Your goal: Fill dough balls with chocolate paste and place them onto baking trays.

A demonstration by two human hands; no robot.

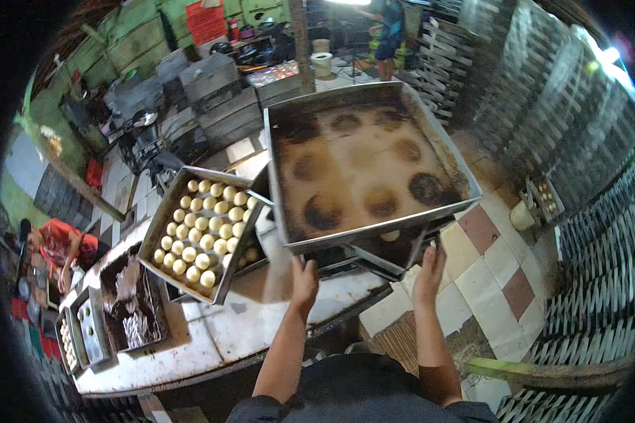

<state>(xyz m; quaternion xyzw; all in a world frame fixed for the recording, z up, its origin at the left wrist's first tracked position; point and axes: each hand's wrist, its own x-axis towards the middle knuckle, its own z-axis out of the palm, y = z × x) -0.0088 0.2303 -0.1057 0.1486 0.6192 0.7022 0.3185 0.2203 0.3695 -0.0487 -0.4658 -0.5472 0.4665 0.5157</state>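
Both forearms rose from the lower edge, bare and nearly straight. The left hand (304, 276) was raised with fingers curled up against the near rim of a large empty baking tray (365, 162), gripping its lower edge; the right hand (429, 271) reached up under the same rim further right, fingers spread against the tray's underside (whether it truly clasped the rim I cannot tell). The tray was tilted up toward the camera, its greased bottom marked with dark round scorch rings, and it rested over a stack of darker trays on the counter (233, 331).

Just left of it, a smaller tray (203, 233) lay tilted on the counter, filled with rows of pale round dough balls. Further left stood a dark tray (132, 303) with whitish scraps. At the top left, a red rectangular sign (206, 21) hung on the green wall. Another person (60, 247) in red bent over at the far left.
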